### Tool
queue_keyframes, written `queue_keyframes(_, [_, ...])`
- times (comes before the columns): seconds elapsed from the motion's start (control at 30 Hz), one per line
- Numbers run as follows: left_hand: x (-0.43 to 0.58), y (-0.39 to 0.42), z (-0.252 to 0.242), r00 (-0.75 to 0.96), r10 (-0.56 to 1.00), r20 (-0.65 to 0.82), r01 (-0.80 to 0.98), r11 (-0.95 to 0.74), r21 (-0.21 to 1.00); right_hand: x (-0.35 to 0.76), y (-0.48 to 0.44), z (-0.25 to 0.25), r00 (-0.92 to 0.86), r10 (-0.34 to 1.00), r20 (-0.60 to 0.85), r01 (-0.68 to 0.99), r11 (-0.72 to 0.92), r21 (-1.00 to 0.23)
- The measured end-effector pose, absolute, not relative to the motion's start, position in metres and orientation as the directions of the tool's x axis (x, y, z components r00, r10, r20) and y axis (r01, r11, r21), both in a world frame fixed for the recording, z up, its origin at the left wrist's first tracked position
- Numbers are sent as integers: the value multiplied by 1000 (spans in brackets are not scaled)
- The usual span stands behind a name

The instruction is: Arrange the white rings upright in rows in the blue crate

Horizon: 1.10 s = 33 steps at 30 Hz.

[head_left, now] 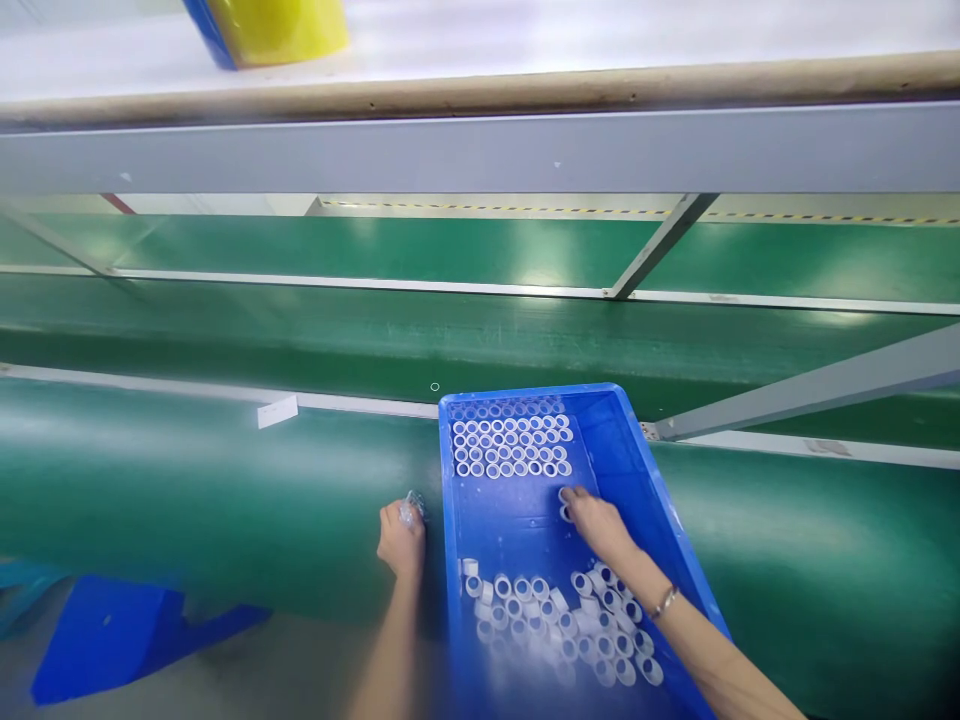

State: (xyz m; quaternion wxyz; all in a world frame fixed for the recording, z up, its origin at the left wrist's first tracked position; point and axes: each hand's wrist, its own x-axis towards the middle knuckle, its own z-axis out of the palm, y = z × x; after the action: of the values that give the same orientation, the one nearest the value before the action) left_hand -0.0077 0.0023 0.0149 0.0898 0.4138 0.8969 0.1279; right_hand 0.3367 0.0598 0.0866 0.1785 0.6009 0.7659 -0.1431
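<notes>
My right hand (598, 522) reaches inside a blue plastic bin (538, 393), its fingers closed on small white rings (563, 496); two show at the fingertips. Farther back in the bin, more white rings (512, 440) stand in neat rows. At the near end lies a loose heap of white rings (540, 610), some on their sides. Left of the bin, over the green surface, my left hand (400, 540) is closed around a clear, crumpled bunch (412, 508) that looks like thin plastic; its exact kind is unclear.
The bin rests on a green work surface (225, 480). A white paper slip (277, 411) lies at the left. Grey metal struts (810, 385) and a shelf beam (480, 155) cross beyond the bin. A yellow-and-blue object (277, 30) stands on the shelf. A blue object (105, 635) is lower left.
</notes>
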Motion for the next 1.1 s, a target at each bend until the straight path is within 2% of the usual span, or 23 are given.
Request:
queue_keyframes(0.2, [-5, 2, 15, -641, 766, -51, 721, 623, 303, 348, 117, 90, -71, 915, -397, 986, 126, 113])
queue_keyframes(0.4, [-1, 4, 20, -639, 767, -52, 726, 625, 288, 341, 134, 100, -93, 926, -365, 988, 131, 79])
queue_keyframes(0.5, [1, 4, 19, -638, 768, -47, 729, 623, 284, 327, 106, 111, -196, 906, -375, 979, 204, -20])
queue_keyframes(0.63, [4, 4, 17, -638, 769, -36, 733, 620, 280, 289, 38, 118, -528, 741, -415, 847, 424, -320])
queue_keyframes(0.73, [5, 4, 16, -637, 770, -29, 735, 619, 277, 259, -3, 112, -629, 668, -398, 771, 467, -433])
queue_keyframes(0.93, [3, 5, 16, -636, 771, -33, 734, 618, 281, 217, -14, 93, -630, 691, -355, 754, 434, -493])
queue_keyframes(1.1, [3, 5, 17, -635, 772, -33, 735, 616, 283, 209, 3, 82, -634, 688, -354, 763, 481, -432])
